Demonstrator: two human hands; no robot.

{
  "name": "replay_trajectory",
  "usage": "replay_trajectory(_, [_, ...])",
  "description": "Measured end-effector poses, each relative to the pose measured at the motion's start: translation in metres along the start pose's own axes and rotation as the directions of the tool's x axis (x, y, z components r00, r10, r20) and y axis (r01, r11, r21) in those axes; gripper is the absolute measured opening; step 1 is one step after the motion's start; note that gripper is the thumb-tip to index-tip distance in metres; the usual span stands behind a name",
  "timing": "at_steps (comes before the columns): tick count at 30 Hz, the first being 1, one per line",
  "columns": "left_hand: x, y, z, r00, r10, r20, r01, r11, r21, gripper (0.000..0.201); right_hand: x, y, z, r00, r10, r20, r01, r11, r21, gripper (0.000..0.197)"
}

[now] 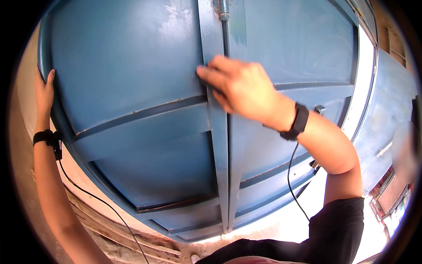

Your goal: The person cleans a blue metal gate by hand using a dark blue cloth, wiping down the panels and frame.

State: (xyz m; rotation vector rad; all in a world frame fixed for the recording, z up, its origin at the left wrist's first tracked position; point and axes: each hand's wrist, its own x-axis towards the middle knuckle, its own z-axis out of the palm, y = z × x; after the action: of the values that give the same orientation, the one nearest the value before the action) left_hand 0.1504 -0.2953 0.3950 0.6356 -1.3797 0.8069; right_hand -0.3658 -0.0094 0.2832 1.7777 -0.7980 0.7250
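Note:
A large blue metal door (127,57) with recessed panels and raised frame bars fills most of the view. My left hand (45,94) grips its left edge, the thumb lying on the front face and the other fingers hidden behind. At the upright middle bar (218,132), my right hand (248,90) is closed, fingers bent and pressed together against the metal. Something dark shows under those fingers, but blur and the hand keep me from telling whether it is a held thing or shadow. Above the right hand, a cylindrical hinge (224,11) sits on the seam.
Bright light comes through the gap (364,75) at the door's right, beside another blue panel (387,101). A latch (320,108) juts from the right half. Wooden slats (118,235) lie at lower left. Black cables (103,200) hang from both wristbands.

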Motion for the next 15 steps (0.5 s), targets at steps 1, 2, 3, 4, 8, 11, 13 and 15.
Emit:
replay_trajectory(1, [0.001, -0.002, -0.002, 1.0, -0.002, 0.015, 0.002, 1.0, 0.004, 0.064, -0.019, -0.009, 0.009, 1.0, -0.011, 0.013, 0.011, 1.0, -0.012, 0.031])
replay_trajectory(2, [0.001, -0.004, 0.003, 1.0, 0.013, 0.006, -0.013, 0.999, 0.05, 0.065, -0.038, -0.019, 0.011, 0.996, -0.02, 0.091, 0.023, 0.999, -0.04, 0.032])
replay_trajectory(3, [-0.001, -0.006, 0.008, 1.0, 0.029, -0.002, -0.028, 0.995, 0.095, 0.065, -0.053, -0.026, 0.01, 0.985, -0.027, 0.169, 0.039, 0.997, -0.067, 0.034])
replay_trajectory(4, [0.002, -0.01, 0.007, 0.999, 0.031, 0.009, -0.032, 0.995, 0.095, 0.065, -0.06, -0.028, 0.009, 0.985, -0.02, 0.172, 0.03, 0.998, -0.059, 0.034])
replay_trajectory(8, [0.006, -0.025, 0.006, 0.997, -0.048, 0.06, 0.045, 0.997, 0.057, 0.069, -0.049, -0.017, -0.002, 1.0, 0.015, 0.019, -0.013, 0.991, -0.13, 0.037])
replay_trajectory(11, [0.009, -0.036, 0.001, 0.991, -0.089, 0.102, 0.088, 0.996, 0.021, 0.071, -0.001, 0.021, -0.019, 0.956, 0.201, -0.212, -0.243, 0.95, -0.195, 0.043])
replay_trajectory(13, [0.014, -0.039, -0.008, 0.982, -0.096, 0.16, 0.097, 0.995, 0.0, 0.071, 0.032, 0.025, -0.029, 0.946, 0.269, -0.181, -0.299, 0.94, -0.165, 0.03])
replay_trajectory(15, [0.019, -0.027, -0.005, 0.994, 0.085, 0.064, -0.094, 0.985, 0.148, 0.069, 0.038, 0.026, -0.036, 0.933, 0.328, -0.146, -0.35, 0.921, -0.171, 0.019])
